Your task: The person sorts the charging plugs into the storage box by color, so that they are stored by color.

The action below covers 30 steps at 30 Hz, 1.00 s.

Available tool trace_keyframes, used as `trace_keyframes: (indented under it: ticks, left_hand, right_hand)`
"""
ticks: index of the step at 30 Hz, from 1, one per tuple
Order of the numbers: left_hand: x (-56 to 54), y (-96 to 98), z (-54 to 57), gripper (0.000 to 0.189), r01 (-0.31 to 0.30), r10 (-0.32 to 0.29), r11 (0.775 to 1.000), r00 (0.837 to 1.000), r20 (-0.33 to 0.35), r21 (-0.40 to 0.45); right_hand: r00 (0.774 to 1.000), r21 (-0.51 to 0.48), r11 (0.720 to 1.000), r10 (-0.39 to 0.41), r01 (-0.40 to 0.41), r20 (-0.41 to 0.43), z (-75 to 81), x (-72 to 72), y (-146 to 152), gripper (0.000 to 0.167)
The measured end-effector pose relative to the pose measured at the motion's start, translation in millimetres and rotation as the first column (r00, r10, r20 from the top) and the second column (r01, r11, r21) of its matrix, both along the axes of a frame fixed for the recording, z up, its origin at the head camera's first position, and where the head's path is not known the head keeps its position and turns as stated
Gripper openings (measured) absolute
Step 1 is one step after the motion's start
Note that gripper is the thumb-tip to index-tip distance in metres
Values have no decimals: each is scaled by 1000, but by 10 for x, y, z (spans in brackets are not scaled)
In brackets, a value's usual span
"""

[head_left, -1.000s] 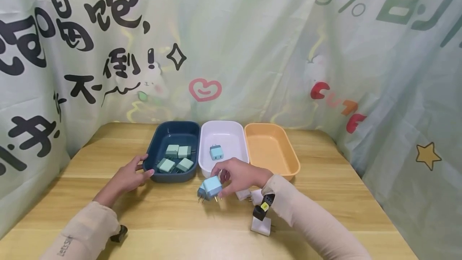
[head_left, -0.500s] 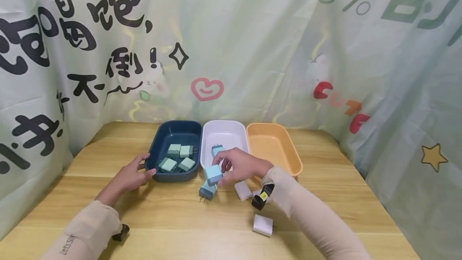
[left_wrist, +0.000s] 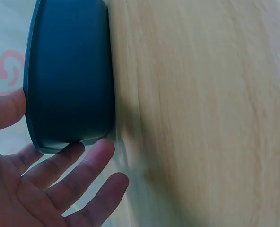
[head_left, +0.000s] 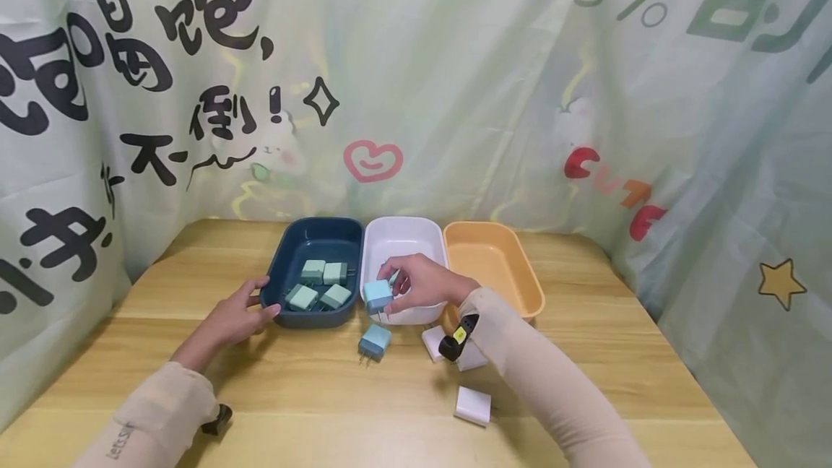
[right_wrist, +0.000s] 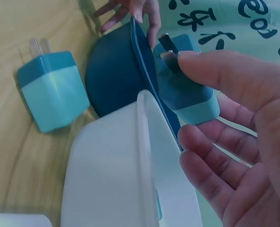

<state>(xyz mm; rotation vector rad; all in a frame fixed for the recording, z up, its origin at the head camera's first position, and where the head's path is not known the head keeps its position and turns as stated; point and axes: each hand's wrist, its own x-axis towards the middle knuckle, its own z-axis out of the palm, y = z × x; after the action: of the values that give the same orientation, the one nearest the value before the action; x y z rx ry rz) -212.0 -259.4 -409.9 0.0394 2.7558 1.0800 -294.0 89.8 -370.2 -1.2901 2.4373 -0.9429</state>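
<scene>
My right hand (head_left: 422, 280) pinches a light-blue plug charger (head_left: 377, 297) over the front left corner of the white tray (head_left: 404, 226). In the right wrist view the thumb lies by the metal prongs of this charger (right_wrist: 185, 87), fingers under its far end. Another blue charger (head_left: 375, 341) lies on the table in front of the trays. My left hand (head_left: 234, 315) touches the left front corner of the dark blue tray (head_left: 312, 319), which holds several pale-green chargers (head_left: 302, 297). In the left wrist view, thumb and spread, fairly straight fingers (left_wrist: 66, 187) rest against it.
An orange tray (head_left: 490, 255) stands right of the white one, all side by side. White chargers (head_left: 473, 406) lie on the wooden table (head_left: 312, 396) near my right forearm. A printed curtain (head_left: 455, 92) hangs behind. My right hand mostly hides a blue charger inside the white tray.
My right hand has lifted the blue charger from beside the other one on the table, up and back to the white tray's edge. The left hand stays at the dark blue tray.
</scene>
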Motion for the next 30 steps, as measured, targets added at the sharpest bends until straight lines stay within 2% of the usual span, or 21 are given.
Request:
trace_keyframes:
  ticks: [6, 15, 20, 30]
  left_hand:
    - [62, -8, -41, 77, -10, 10, 1000, 1000, 16, 12]
    - [10, 11, 5, 78, -17, 16, 1000, 1000, 20, 26]
    - [-12, 29, 3, 78, -25, 24, 999, 999, 35, 25]
    - [-7, 33, 15, 78, -33, 32, 999, 999, 38, 36]
  right_hand:
    - [997, 13, 998, -60, 59, 48, -81, -87, -14, 43]
    - [986, -1, 991, -132, 133, 106, -72, -289, -19, 42]
    - [977, -1, 987, -158, 160, 146, -127, -344, -18, 42]
    - [967, 6, 979, -202, 204, 157, -177, -460, -29, 42]
